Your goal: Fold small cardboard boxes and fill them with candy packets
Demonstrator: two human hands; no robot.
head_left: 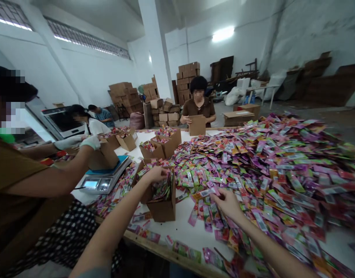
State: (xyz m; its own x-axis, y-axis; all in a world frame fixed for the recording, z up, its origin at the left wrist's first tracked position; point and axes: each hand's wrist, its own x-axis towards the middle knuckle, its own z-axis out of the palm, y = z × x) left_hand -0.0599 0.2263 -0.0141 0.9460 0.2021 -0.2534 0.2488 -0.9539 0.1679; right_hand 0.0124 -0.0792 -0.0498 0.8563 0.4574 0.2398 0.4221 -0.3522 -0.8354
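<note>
My left hand is at the open top of a small cardboard box, fingers curled down over the packets inside. What those fingers grip, if anything, is hidden. My right hand reaches over the near edge of a large heap of packets, thumb and fingers pinched on a pink snack packet. The packets are small, flat and shiny, in pink, purple, green and orange. Just behind the box, another carton is partly covered by my left arm.
At left a co-worker's gloved hand is on a box on a digital scale. Filled boxes stand mid-table. Across from me, a person holds a carton. The table's wooden edge runs close in front of me.
</note>
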